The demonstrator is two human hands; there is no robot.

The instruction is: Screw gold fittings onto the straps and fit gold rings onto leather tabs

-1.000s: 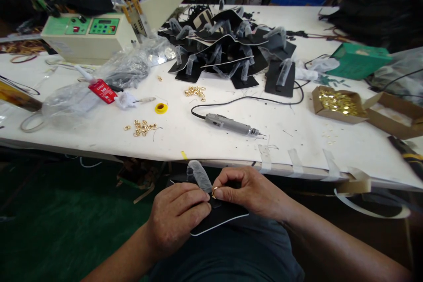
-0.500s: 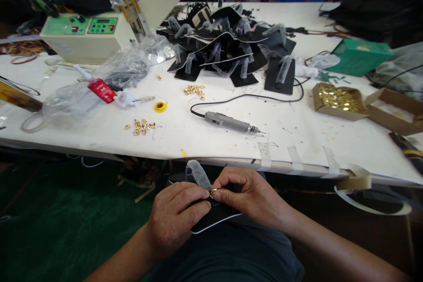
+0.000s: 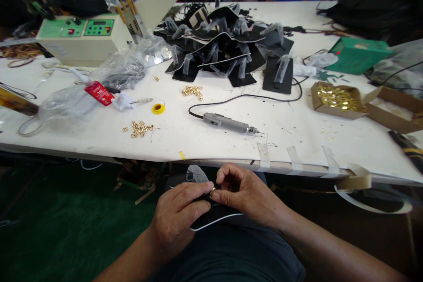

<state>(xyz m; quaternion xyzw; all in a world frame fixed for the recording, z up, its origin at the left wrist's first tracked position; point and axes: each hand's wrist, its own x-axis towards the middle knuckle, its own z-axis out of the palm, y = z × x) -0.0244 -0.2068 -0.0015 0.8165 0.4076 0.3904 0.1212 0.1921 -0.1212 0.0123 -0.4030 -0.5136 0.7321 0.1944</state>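
A black panel with a pale edge lies on my lap, and a plastic-wrapped strap loop rises from it. My left hand is closed on the panel, its fingertips beside a small gold ring. The thumb of my right hand presses on the ring from the right, with the index finger curled above. On the table, a grey rotary tool lies beyond my hands. Loose gold rings and another small gold pile are to its left.
Black panels with wrapped straps are heaped at the back of the white table. A control machine, a red glue bottle and yellow tape stand left; a box of gold pieces and a green box are right.
My right index finger has lifted and curled off the ring, while the thumb stays on it. My left index fingertip has moved slightly up and right. The view has shifted a little.
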